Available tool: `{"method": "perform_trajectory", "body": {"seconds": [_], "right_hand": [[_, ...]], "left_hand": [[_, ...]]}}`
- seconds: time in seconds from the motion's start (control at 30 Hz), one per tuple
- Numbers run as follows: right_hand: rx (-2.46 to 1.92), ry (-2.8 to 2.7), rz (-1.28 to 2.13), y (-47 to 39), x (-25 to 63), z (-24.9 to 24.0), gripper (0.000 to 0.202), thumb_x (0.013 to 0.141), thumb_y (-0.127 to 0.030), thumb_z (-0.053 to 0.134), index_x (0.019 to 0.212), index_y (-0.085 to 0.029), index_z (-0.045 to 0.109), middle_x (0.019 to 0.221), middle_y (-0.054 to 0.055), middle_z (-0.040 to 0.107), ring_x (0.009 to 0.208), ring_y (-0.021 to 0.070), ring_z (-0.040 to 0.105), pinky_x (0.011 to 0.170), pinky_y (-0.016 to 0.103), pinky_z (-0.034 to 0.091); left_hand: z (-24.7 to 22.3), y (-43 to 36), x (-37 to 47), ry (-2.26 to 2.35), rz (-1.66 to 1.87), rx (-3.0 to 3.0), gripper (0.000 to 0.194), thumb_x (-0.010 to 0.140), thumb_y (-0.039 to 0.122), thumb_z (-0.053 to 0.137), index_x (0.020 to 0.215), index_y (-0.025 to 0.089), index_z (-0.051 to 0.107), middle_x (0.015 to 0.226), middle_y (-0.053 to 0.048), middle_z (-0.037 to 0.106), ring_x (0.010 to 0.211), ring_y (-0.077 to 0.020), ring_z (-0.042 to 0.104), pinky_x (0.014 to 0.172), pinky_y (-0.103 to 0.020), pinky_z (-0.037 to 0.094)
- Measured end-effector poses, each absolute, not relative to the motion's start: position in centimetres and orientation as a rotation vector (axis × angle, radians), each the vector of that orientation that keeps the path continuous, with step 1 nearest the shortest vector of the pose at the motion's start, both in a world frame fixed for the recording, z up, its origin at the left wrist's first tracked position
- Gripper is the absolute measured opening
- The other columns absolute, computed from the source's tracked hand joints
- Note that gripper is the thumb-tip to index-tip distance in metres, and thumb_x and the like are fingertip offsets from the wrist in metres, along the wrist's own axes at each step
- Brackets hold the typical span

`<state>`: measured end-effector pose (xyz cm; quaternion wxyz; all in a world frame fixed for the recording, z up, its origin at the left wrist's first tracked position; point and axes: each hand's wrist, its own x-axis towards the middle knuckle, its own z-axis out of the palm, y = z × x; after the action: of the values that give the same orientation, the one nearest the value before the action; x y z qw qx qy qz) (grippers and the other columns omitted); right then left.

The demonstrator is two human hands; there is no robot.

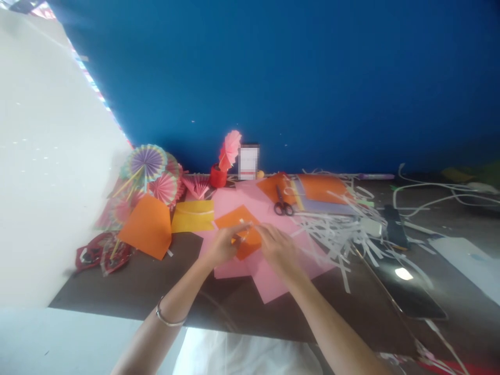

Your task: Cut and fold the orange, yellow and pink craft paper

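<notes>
Both hands come together at the middle of the table, above an orange paper square (230, 217) that lies on pink sheets (269, 286). My left hand (226, 245) has its fingers pinched on a small white strip (245, 232), which looks like paper. From the other side, my right hand (275, 247) closes its fingertips on the same strip. Its far end and exact shape are blurred and partly hidden by the fingers. To the left of the hands lie a yellow sheet (191, 216) and a larger orange sheet (146, 226).
Scissors (284, 207) rest on the pink paper. White paper strips (332, 229) are heaped to the right, near a dark tablet (406, 286) and white cables (422, 187). Folded paper fans (146, 162) stand at left. A red pot (217, 176) stands by the blue wall (281, 83).
</notes>
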<state>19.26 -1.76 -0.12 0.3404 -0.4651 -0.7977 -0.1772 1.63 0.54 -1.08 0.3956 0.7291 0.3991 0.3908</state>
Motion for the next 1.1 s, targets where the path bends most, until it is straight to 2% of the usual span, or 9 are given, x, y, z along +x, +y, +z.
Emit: {"method": "perform_trajectory", "body": {"seconds": [0.2,0.4,0.63,1.1], "right_hand": [[-1.239,-2.077,-0.47,-1.8,19.4,0.2,0.033,0.084,-0.005,0.038,0.105,-0.015,0.061,0.095,0.007,0.067,0.085,0.0171,0.06,0.075,0.028,0.044],[-1.226,-2.032,-0.478,-1.8,19.6,0.4,0.031,0.083,-0.003,0.04,0.103,-0.014,0.061,0.096,0.006,0.068,0.085,0.0166,0.06,0.075,0.027,0.044],[-1.209,-1.999,-0.493,-1.6,19.8,0.3,0.032,0.082,-0.002,0.04,0.101,-0.014,0.063,0.096,0.007,0.069,0.084,0.0162,0.061,0.075,0.026,0.044],[-1.219,-1.947,-0.541,-1.5,20.2,0.7,0.034,0.079,-0.001,0.041,0.099,-0.016,0.065,0.094,0.005,0.07,0.08,0.0155,0.063,0.072,0.025,0.045]], "left_hand": [[-0.2,0.5,1.5,0.971,0.888,1.822,0.055,0.07,0.0,0.048,0.12,0.021,0.057,0.123,-0.008,0.059,0.106,-0.0228,0.059,0.077,-0.027,0.054],[0.2,0.4,1.5,0.953,0.821,1.771,0.056,0.071,0.003,0.05,0.123,0.022,0.054,0.128,-0.009,0.054,0.081,-0.0167,0.067,0.071,-0.027,0.055],[-0.2,0.5,1.5,0.927,0.87,1.761,0.053,0.071,0.006,0.054,0.122,0.021,0.056,0.124,-0.01,0.057,0.099,-0.0242,0.063,0.073,-0.028,0.055],[-0.8,0.7,1.3,0.919,0.759,1.809,0.056,0.071,0.002,0.052,0.123,0.022,0.054,0.128,-0.008,0.054,0.121,-0.028,0.047,0.077,-0.028,0.054]]}}
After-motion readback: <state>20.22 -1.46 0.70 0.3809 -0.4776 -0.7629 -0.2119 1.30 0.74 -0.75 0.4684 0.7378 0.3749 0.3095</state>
